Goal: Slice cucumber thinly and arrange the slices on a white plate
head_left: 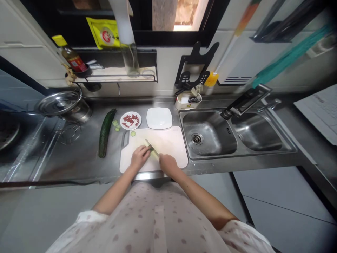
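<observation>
My right hand (168,165) is closed round the handle of a knife (152,147), whose blade slants up and left over the white cutting board (173,140). Against the blade, my left hand (140,156) presses down a piece of cucumber (150,148), mostly hidden by the fingers. One pale green slice (133,134) lies near the board's upper left corner. A long dark green cucumber (106,133) rests on the counter to the left, with a few cut bits (116,123) beside it.
Behind the board stand a small plate of chopped red pieces (131,120) and a white plate (159,118). To the right is a double steel sink (210,135) with a faucet (243,102). A lidded steel pot (64,105) stands at left, and a utensil holder (188,101) sits behind the sink.
</observation>
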A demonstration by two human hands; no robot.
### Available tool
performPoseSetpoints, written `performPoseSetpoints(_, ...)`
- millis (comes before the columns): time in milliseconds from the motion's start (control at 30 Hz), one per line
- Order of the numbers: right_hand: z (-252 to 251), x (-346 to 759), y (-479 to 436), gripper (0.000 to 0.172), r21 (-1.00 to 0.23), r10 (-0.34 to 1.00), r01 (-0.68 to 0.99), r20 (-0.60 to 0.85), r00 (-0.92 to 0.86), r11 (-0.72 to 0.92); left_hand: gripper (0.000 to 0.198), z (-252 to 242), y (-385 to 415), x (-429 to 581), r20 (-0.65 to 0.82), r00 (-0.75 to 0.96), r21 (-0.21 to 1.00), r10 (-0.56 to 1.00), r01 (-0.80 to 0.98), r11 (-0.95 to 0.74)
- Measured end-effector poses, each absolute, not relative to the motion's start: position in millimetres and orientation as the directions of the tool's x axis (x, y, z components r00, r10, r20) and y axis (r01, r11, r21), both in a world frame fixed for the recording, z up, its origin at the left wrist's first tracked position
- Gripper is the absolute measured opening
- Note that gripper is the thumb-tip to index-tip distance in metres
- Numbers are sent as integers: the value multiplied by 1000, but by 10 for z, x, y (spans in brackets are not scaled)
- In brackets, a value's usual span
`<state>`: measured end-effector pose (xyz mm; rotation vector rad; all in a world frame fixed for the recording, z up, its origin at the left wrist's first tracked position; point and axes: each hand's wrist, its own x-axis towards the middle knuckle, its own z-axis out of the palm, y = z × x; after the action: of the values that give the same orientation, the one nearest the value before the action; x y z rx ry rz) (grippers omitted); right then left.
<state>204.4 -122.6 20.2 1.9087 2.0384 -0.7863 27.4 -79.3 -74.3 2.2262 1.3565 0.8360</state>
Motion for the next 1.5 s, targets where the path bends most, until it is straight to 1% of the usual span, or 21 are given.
performPoseSetpoints(333,5,1903,-1020,30,-243,894,969,-423,-147,45,23,-742,-796,282,292,359,618,887,636,-461)
performPoseSetpoints(433,19,1915,-1048,30,-237,888,971,-438,-141,37,22,-726,-798,286,295,350,621,889,637,-457)
performPoseSetpoints(633,117,2038,-1240,27,-213,849,977,-516,-115,4,22,-735,-796,283,297,339,619,893,643,-450)
performPoseSetpoints(733,141,2070,-1280,26,-207,843,978,-525,-118,8,22,-747,-793,281,298,338,618,893,644,-450)
performPoseSetpoints(1133,-47,1914,-1051,30,-229,897,973,-422,-134,38,23,-751,-799,283,293,347,612,891,648,-454)
performPoseSetpoints(1233,-25,1933,-1088,29,-226,889,974,-438,-131,32,23,-753,-795,280,297,347,616,890,642,-456)
performPoseSetpoints(1400,71,2031,-1250,28,-197,851,980,-512,-115,14,23,-751,-792,277,290,345,617,893,646,-450)
performPoseSetpoints(1500,100,2051,-1282,27,-195,845,981,-522,-113,11,23,-746,-794,277,287,338,616,896,651,-443)
